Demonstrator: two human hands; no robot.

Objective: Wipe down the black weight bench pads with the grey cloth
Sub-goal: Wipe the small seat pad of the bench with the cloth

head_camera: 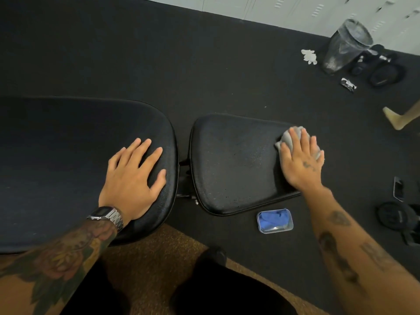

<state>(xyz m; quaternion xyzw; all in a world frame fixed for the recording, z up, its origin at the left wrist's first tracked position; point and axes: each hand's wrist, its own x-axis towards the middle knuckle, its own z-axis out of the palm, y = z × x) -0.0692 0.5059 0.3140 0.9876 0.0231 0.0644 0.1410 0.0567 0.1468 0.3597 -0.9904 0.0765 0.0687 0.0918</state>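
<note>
A: Right hand [301,163] is flat on the grey cloth [293,136], fingers [295,142] spread wide and pressing it onto the far right corner of the small seat pad [234,164].

B: And the left hand [134,176]?

A: Open, fingers splayed, holding nothing, just braced on the right end of the long back pad [75,160].

B: How should this stroke go?

A: I'd say keep the palm flat and drag the cloth in overlapping passes toward the near edge, then cover the rounded rim. The speckles on the seat pad suggest it isn't finished.

B: Anything we can't see?

A: Plenty. The long pad runs off the left edge, the frame beneath the bench is nearly hidden, and most of the cloth sits under the hand. There's a clear container [275,220] on the floor with something blue inside; I can't tell what.
</note>
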